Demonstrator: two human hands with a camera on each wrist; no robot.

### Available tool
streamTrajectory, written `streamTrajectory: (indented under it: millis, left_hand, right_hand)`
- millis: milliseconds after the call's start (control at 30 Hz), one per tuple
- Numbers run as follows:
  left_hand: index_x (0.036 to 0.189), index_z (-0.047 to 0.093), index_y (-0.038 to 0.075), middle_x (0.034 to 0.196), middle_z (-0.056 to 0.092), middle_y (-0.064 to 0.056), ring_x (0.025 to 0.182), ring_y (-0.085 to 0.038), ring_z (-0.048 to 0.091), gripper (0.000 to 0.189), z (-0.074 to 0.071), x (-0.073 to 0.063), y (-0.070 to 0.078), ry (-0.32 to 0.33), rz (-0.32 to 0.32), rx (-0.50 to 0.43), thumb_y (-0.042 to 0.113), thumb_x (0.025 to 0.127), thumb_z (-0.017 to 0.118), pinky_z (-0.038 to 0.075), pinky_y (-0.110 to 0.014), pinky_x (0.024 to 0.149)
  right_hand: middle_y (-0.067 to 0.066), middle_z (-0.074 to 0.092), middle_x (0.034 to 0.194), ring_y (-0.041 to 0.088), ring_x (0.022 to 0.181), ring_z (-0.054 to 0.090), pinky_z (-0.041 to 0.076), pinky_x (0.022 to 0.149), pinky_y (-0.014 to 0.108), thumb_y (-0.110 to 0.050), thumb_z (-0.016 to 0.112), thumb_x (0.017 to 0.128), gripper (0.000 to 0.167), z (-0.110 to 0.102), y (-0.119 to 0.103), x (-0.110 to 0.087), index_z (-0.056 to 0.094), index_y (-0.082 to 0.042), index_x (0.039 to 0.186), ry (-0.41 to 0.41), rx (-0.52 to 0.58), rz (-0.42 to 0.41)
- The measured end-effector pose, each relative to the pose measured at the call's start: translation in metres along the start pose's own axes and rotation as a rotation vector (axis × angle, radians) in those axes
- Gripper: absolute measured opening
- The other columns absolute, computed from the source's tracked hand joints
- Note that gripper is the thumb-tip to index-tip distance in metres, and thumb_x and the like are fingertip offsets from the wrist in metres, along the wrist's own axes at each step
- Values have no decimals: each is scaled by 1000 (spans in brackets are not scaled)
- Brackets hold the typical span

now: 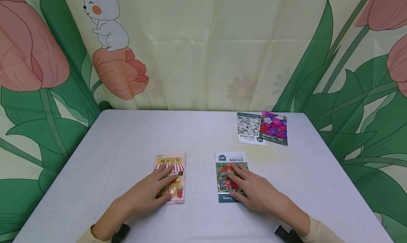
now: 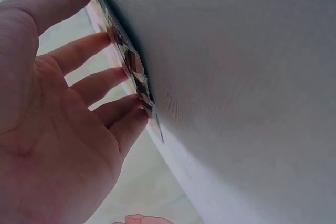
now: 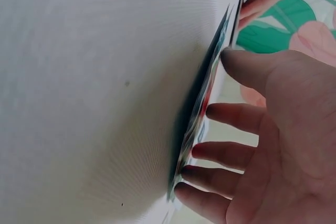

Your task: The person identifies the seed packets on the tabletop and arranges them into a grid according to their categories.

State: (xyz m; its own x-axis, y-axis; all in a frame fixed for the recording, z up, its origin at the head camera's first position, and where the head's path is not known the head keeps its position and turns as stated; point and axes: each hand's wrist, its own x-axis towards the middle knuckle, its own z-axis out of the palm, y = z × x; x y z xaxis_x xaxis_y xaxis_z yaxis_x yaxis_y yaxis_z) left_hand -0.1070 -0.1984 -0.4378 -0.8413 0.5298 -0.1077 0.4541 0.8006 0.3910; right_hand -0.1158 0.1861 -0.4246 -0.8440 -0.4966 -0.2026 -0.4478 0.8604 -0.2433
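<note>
My left hand (image 1: 149, 190) rests with spread, fairly straight fingers on a pink seed packet (image 1: 179, 186) with a yellow title banner and striped awning. In the left wrist view its fingertips (image 2: 113, 72) touch the packet's face along its length. To the right, my right hand (image 1: 255, 188) lies the same way over a white and green seed packet (image 1: 222, 179) printed with red flowers. The right wrist view shows thumb and fingertips (image 3: 212, 109) against that packet (image 3: 202, 111), which lies on the cloth. The hands partly hide both packet fronts.
Two more seed packets lie at the back right of the white table (image 1: 133, 133): one with white flowers (image 1: 249, 126), partly overlapped by one with pink and purple flowers (image 1: 274, 126). A curtain (image 1: 190, 59) printed with tulips and a rabbit hangs behind the table's far edge.
</note>
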Motion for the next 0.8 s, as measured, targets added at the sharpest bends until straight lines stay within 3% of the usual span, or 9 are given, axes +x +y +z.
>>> streamTrajectory:
  millis: [300, 633, 800]
  left_hand:
    - [158, 51, 21, 173, 36, -12, 163, -41, 28, 64, -1, 0, -1, -5, 2, 15, 42, 101, 70, 38, -63, 125]
    - [158, 51, 19, 173, 37, -13, 163, -43, 28, 64, -1, -1, -1, -1, 15, 21, 40, 101, 69, 38, -62, 125]
    - [159, 50, 19, 173, 36, -13, 163, -43, 28, 64, 0, -1, -1, -2, 14, 19, 42, 102, 68, 38, -62, 125]
  right_hand:
    - [10, 40, 171, 39, 158, 40, 47, 118, 61, -57, 62, 102, 66, -9, 10, 4, 49, -28, 160, 53, 40, 39]
    - [21, 45, 166, 46, 154, 42, 43, 120, 65, -39, 68, 103, 65, -29, 61, 30, 49, -13, 160, 154, 48, 88]
    - [24, 45, 165, 49, 153, 42, 40, 121, 68, -34, 66, 105, 64, -36, 80, 46, 47, -9, 160, 174, 56, 67]
